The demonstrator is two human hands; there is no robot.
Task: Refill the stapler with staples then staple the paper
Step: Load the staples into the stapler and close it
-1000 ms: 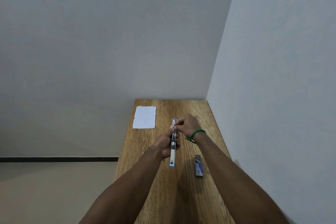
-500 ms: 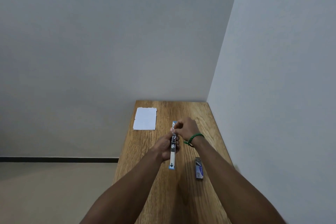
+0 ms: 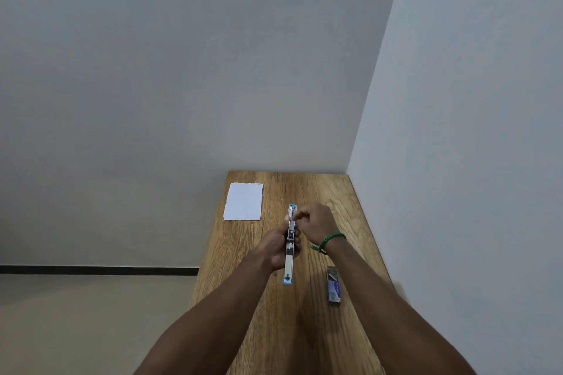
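Your two bare forearms reach forward over a narrow wooden desk (image 3: 304, 329) set in the corner of a room with plain pale walls. To the right of your fingers and nearer to you, a small box of staples (image 3: 334, 285) lies flat on the desk, apart from both hands. Your left hand (image 3: 278, 248) is wrapped around the middle of the stapler (image 3: 288, 265), fingers closed on its sides. The stapler is swung fully open in one long line, pointing away from you, its metal channel facing up and its blue ends showing nearest you and farthest from you. Your right hand (image 3: 316, 221), with a green band (image 3: 327, 241) on the wrist, sits just past the left, its fingertips pinched together over the channel's far half. Whether they hold staples is too small to tell. Beyond your fingers and to the left, a white paper (image 3: 243, 202) lies flat near the desk's far left edge, well apart from the stapler.
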